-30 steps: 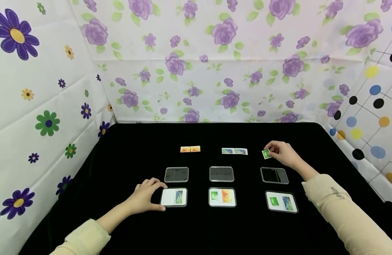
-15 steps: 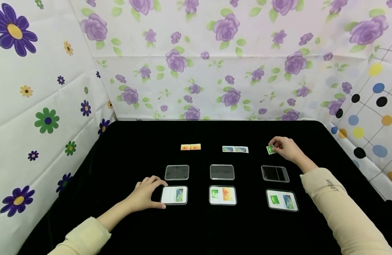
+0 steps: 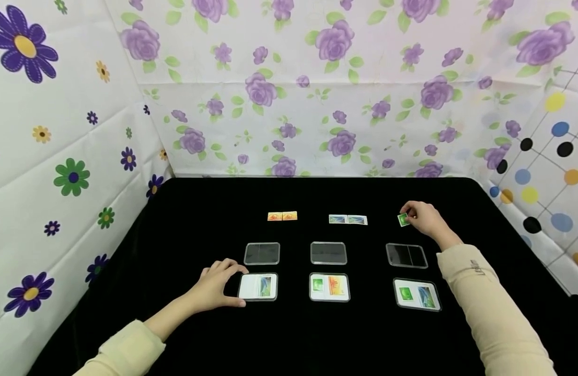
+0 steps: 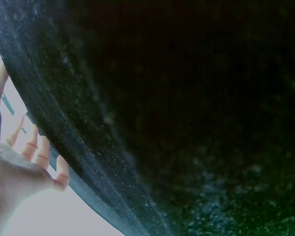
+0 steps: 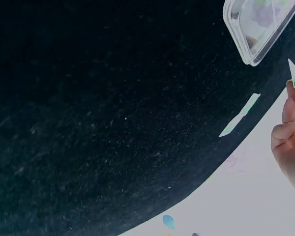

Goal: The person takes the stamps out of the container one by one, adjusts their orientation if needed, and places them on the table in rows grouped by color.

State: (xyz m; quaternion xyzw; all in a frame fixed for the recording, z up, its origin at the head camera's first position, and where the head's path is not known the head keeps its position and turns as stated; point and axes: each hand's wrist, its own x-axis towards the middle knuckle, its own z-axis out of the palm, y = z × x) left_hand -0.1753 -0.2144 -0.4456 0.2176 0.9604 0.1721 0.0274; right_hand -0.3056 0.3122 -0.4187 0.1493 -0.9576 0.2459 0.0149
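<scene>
With fingers and thumb of the right hand, past three o'clock in head view, pinching a green stamp by its edge, perhaps to spare its face; with left hand at seven, fingers wide around a card case, seemingly to steady it. From left wrist, seeing parted fingers between eight and nine. From right wrist, holding the stamp past two o'clock

The head camera looks forward and slants down across the black desk to the flowered cloth behind. Over on the left wrist, the camera sits close and tilted, dark surface filling most of it, the left grip at its edge. The right wrist's, also close and tilted, catches a clear case high in one corner and shares the right grip with the head view.
</scene>
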